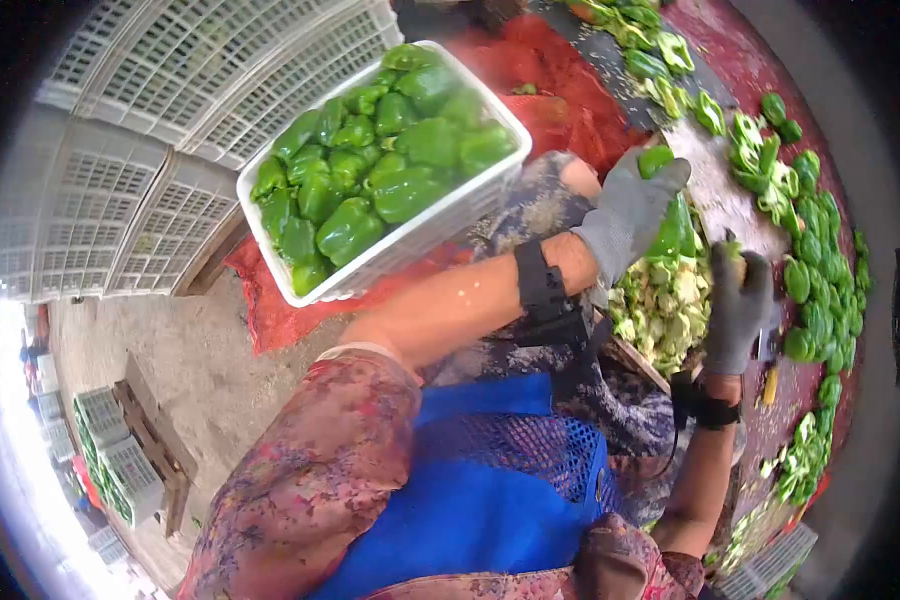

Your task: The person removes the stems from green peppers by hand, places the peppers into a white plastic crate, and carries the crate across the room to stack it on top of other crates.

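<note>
Gripping a green bell pepper (pixel 670 215) in a grey work glove, the left hand (pixel 630 212) closes around the fruit from above, so that its rounded top pokes out past the fingers while the body hangs below the palm, just over a heap of pale cores and trimmings (pixel 665 300). The right hand (pixel 738 305), gloved in darker grey, is clenched beside that heap; a bit of green shows at the top of the fist, but what it grasps is too hidden to name (a yellow handle (pixel 770 385) lies just below the wrist, apart from the hand). Both wrists carry black straps. Holding the pepper directly over the scraps looks sensible, in my judgement, since anything cut or pulled away would drop onto the waste pile and not among the good pieces. Those opened pepper pieces (pixel 810 290) run in a curved band along the dark red work surface (pixel 760 80), well clear of the scraps. To the person's left, a white crate (pixel 425 235) brimming with whole peppers sits on red netting within easy reach of the left arm, and empty white crates (pixel 170 100) are stacked beyond it. A blue mesh apron (pixel 490 490) covers the lap.
</note>
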The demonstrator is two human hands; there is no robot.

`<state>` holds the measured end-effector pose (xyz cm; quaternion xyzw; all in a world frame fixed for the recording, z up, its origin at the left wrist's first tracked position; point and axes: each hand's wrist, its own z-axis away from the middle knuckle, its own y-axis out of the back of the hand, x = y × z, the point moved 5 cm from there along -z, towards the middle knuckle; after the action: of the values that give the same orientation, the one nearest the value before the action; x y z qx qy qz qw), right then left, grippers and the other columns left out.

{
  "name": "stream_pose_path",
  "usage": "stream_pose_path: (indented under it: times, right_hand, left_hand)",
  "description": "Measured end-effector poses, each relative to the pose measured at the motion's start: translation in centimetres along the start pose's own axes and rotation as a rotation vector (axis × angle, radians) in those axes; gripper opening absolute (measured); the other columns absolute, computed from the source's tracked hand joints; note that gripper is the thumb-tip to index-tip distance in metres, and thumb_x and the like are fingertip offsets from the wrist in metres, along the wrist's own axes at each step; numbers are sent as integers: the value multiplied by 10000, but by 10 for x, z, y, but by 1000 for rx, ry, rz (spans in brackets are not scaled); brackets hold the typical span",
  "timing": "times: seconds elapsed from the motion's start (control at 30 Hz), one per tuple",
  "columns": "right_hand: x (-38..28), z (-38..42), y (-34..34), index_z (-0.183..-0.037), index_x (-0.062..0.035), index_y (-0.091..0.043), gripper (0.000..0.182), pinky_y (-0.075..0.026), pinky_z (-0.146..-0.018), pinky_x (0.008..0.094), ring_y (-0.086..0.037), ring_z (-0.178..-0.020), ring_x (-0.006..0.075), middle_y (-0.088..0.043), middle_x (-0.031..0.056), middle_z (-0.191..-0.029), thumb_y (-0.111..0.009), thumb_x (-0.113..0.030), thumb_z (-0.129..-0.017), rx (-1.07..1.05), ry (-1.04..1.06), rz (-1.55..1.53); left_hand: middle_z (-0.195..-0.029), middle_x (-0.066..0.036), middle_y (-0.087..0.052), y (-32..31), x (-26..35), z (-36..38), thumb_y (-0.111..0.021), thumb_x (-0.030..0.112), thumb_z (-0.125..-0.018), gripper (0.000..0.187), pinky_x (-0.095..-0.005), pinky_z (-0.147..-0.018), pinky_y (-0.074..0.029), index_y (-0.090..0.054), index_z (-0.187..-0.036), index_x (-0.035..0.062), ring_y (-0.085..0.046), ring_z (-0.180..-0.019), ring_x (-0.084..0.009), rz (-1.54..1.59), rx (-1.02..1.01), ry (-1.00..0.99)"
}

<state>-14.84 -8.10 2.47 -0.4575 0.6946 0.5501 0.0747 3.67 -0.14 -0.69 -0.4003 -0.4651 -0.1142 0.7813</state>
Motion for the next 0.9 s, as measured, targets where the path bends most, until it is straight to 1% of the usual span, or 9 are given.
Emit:
stream_pose_path:
  times: [0.13,0.3,0.4,0.47,0.53,0.63,0.7,0.73,0.9]
  right_hand:
    - [80,-11,-14,-971,28,-645,423,-478,-754,353,-569,-781,207,-637,131,-830,-726,-379,-889,-240,-125,164]
    - [149,19,-35,-1185,-27,-611,494,-490,-835,460,-629,-983,419,-654,249,-1063,-691,-406,-878,-596,-84,396]
    - [137,24,-33,-1315,-45,-540,581,-490,-860,461,-611,-1029,412,-622,236,-1163,-688,-397,-877,-554,-74,449]
    - [142,22,-37,-1319,-44,-539,586,-491,-865,463,-611,-1030,417,-622,238,-1165,-689,-397,-876,-557,-105,426]
    - [148,19,-44,-1329,-44,-529,596,-490,-886,461,-610,-1064,418,-615,253,-1187,-690,-391,-873,-557,-85,359]
    - [129,13,-51,-1318,-24,-531,574,-482,-915,457,-599,-1114,410,-606,264,-1214,-686,-361,-880,-655,-151,482]
    - [137,17,-49,-1294,18,-547,566,-468,-964,445,-581,-1159,407,-593,268,-1257,-687,-341,-879,-598,-66,386]
    - [141,19,-47,-1295,22,-548,567,-467,-967,433,-587,-1152,400,-596,257,-1260,-684,-342,-882,-594,-73,378]
    - [142,16,-46,-1305,30,-546,543,-484,-945,388,-608,-1130,328,-605,217,-1264,-703,-263,-876,-617,-165,293]
  left_hand:
    - [-948,-62,-644,52,76,-5,-729,168,-875,371,-301,-658,-522,-550,-1182,61,-605,-795,-133,-164,39,-465]
    - [-1105,-179,-685,194,138,-65,-714,246,-869,395,-363,-807,-532,-574,-1165,23,-671,-993,-242,-881,632,-734]
    - [-1116,-218,-673,230,136,-81,-696,370,-870,496,-422,-845,-520,-583,-1172,-6,-666,-990,-356,-1052,581,-669]
    - [-1145,-246,-654,213,109,-88,-669,409,-880,537,-452,-869,-508,-580,-1192,-18,-641,-1025,-407,-1353,314,-539]
    - [-1078,-213,-659,225,61,-120,-621,392,-864,406,-446,-924,-480,-673,-1041,30,-623,-996,-381,-1479,303,-605]
    - [-1160,-190,-638,194,46,-120,-590,404,-868,406,-467,-989,-427,-690,-1058,59,-574,-1120,-353,-1987,120,-316]
    - [-1281,-175,-580,194,36,-113,-556,420,-893,458,-521,-1073,-332,-673,-1162,69,-464,-1279,-346,-2060,269,-826]
    - [-1360,-138,-525,197,28,-120,-502,358,-928,455,-563,-1070,-281,-619,-1275,88,-408,-1325,-326,-2095,238,-795]
    - [-1264,-190,-560,227,15,-135,-532,332,-898,482,-553,-1079,-298,-575,-1288,52,-462,-1262,-373,-1974,202,-637]
